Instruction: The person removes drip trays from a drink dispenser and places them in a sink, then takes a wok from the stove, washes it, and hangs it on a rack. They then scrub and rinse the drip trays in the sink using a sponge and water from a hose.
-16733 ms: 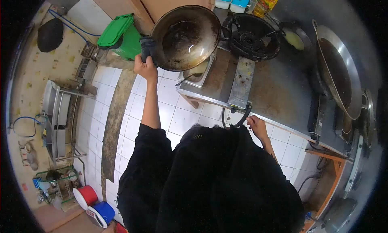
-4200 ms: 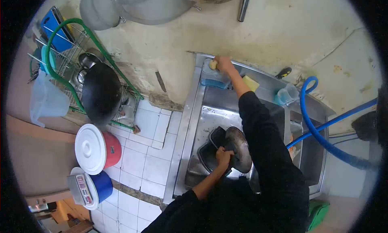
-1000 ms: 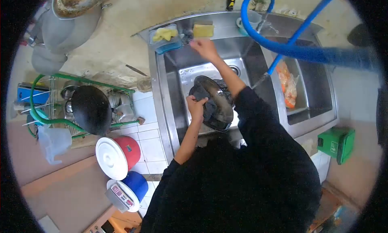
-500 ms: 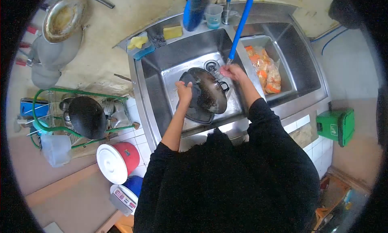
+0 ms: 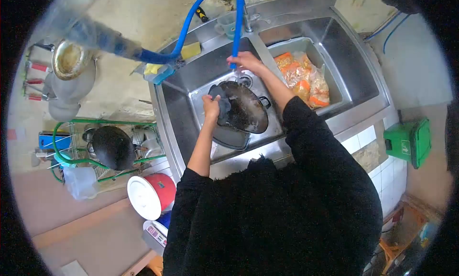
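Note:
My right hand point(image 5: 246, 60) is closed around the end of a blue hose point(image 5: 238, 22), and water runs from it over the sink. Beneath it a dark oval pan point(image 5: 248, 108) with a small black loop handle is held tilted in the left basin point(image 5: 179, 108). My left hand point(image 5: 211, 107) grips the pan's left side, fingers closed. A blue-grey patch beside those fingers may be a cloth; I cannot tell. Another dark, flat pan-like piece point(image 5: 232, 137) lies below, partly covered by the oval pan.
The right basin holds a grey tub point(image 5: 332, 87) with bagged orange food point(image 5: 306, 80). Yellow sponges point(image 5: 191, 50) and a plastic cup point(image 5: 228, 25) stand on the back ledge. At left are a green dish rack point(image 5: 107, 120) with a wok point(image 5: 113, 148) and a red bucket point(image 5: 162, 190).
My right hand has moved up and left with the hose end, and the hose now loops across the upper left. The pan has turned flatter, with my left hand still at its left side.

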Demonstrator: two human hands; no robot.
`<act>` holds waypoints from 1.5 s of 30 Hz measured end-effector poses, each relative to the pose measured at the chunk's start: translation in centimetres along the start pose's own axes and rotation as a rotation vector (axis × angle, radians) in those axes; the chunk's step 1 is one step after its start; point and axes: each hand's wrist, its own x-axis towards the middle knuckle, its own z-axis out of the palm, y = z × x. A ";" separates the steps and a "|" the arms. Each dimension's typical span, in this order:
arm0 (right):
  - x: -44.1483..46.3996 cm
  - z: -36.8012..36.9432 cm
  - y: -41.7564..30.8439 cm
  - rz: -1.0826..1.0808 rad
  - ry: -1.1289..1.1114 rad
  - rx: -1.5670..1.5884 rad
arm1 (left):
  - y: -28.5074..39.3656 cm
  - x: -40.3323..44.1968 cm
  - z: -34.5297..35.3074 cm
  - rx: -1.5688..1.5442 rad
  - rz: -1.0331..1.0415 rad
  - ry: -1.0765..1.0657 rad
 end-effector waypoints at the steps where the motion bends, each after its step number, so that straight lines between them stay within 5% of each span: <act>1: 1.2 0.2 0.6 0.000 -0.003 0.006 | -0.6 0.5 0.1 0.006 -0.001 0.002; 5: 4.0 1.5 1.4 -0.013 0.134 -0.356 | -2.2 2.2 -0.1 -0.249 -0.151 -0.106; 9: 5.0 2.6 1.6 0.003 -0.094 -0.331 | -1.4 2.1 -1.3 -0.270 -0.136 -0.102; 12: 5.8 3.1 1.9 -0.037 0.134 -0.467 | -1.1 1.9 -2.2 -0.378 -0.144 -0.112; 15: 6.4 3.9 3.0 -0.064 -0.176 -0.307 | 1.7 0.6 -3.3 -0.402 -0.162 -0.131; 17: 6.1 4.7 2.7 -0.104 0.201 -0.421 | -2.0 2.8 -3.6 -0.483 -0.136 -0.150; 18: 6.6 4.9 2.9 -0.107 0.195 -0.419 | -1.4 2.3 -3.6 -0.471 -0.106 -0.088; 20: 7.3 5.5 3.3 -0.070 -0.191 -0.434 | -0.4 1.5 -4.2 -0.499 -0.116 -0.082; 21: 6.8 5.8 2.8 -0.072 -0.197 -0.431 | 0.0 1.2 -4.3 -0.530 -0.125 -0.084; 23: 4.8 6.2 1.0 -0.145 0.080 -0.425 | 0.9 0.1 -4.7 -0.575 -0.112 -0.080; 27: 4.9 6.6 0.6 -0.225 0.103 -0.500 | 1.5 -0.6 -5.3 -0.683 -0.151 -0.021; 30: 4.7 6.9 0.0 0.006 -0.158 -0.359 | 2.7 -1.8 -5.7 -0.717 -0.159 -0.062; 33: 4.3 7.3 -0.2 -0.093 0.082 -0.455 | 2.6 -1.9 -5.8 -0.713 -0.133 0.003; 35: 5.0 7.5 0.7 -0.028 -0.287 -0.365 | 2.3 -1.7 -6.1 -0.736 -0.159 -0.040; 36: 5.1 7.7 0.8 -0.026 -0.289 -0.363 | 2.3 -1.9 -6.2 -0.761 -0.189 -0.090; 38: 5.4 8.1 0.8 -0.273 0.200 -0.569 | 2.4 -2.2 -6.1 -0.765 -0.179 -0.065; 39: 5.2 7.9 0.2 -0.277 0.197 -0.568 | 2.6 -2.3 -6.1 -0.769 -0.164 -0.039; 45: 2.2 7.9 -0.2 0.110 -0.397 -0.267 | 0.6 -1.2 -6.4 -0.732 -0.135 0.023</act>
